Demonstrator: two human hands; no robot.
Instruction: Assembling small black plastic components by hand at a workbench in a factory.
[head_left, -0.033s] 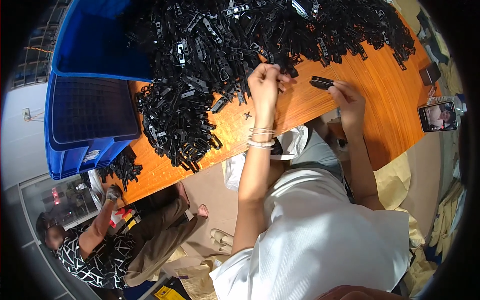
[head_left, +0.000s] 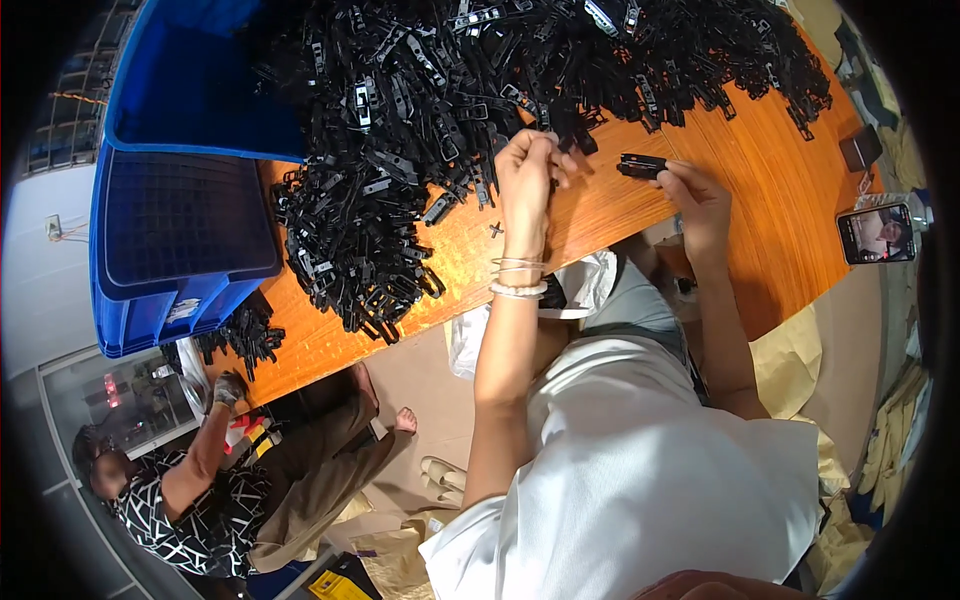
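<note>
My right hand (head_left: 697, 198) pinches one end of a slim black clip-like plastic part (head_left: 642, 165) and holds it above the wooden table. To its left, my left hand (head_left: 528, 168) is raised at the near edge of the heap of black plastic parts (head_left: 440, 110). Its fingers are curled and slightly blurred, and whatever is between them, if anything, is hidden. The two hands are apart. A small dark cross-shaped piece (head_left: 496, 230) lies on the table beside my left wrist.
Stacked blue crates (head_left: 185, 290) stand at the left of the orange-brown table (head_left: 780, 210). A phone (head_left: 876, 234) is propped at the right edge, near a small dark box (head_left: 860, 148). At the lower left, another person's gloved hand (head_left: 228, 388) is by a smaller pile of parts (head_left: 250, 335).
My left hand has shifted slightly, its fingers moving a little. The black plastic part in my right hand has tilted slightly and moved a touch left.
</note>
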